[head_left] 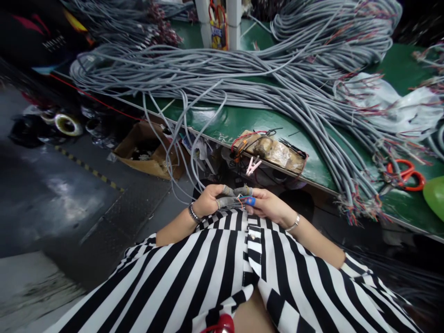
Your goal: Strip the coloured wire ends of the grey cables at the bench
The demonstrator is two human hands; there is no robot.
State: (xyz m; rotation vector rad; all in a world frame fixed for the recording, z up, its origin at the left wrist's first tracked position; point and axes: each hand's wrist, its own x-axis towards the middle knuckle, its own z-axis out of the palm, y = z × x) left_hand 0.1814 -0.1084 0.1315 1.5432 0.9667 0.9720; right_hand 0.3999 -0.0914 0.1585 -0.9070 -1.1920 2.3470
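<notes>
Close to my body, over my lap, both hands meet at the stripped end of a grey cable. My left hand (pixel 210 200) is closed in a pinch on the cable, with grey coverings on its thumb and finger. Thin coloured wires (pixel 241 198) fan out from the cable end between the two hands. My right hand (pixel 265 202) pinches these wires; one fingertip has a grey covering, and something blue wraps another. Loops of grey cable (pixel 187 138) hang from the table edge down toward my left hand. The exact spot where the fingers press is partly hidden.
A long bundle of grey cables (pixel 194 69) lies across the green table (pixel 208 118). Red-handled scissors (pixel 404 175) rest at the right. A taped block (pixel 274 151) with a pink clip (pixel 253 165) sits at the front edge. A cardboard box (pixel 145 157) stands on the floor.
</notes>
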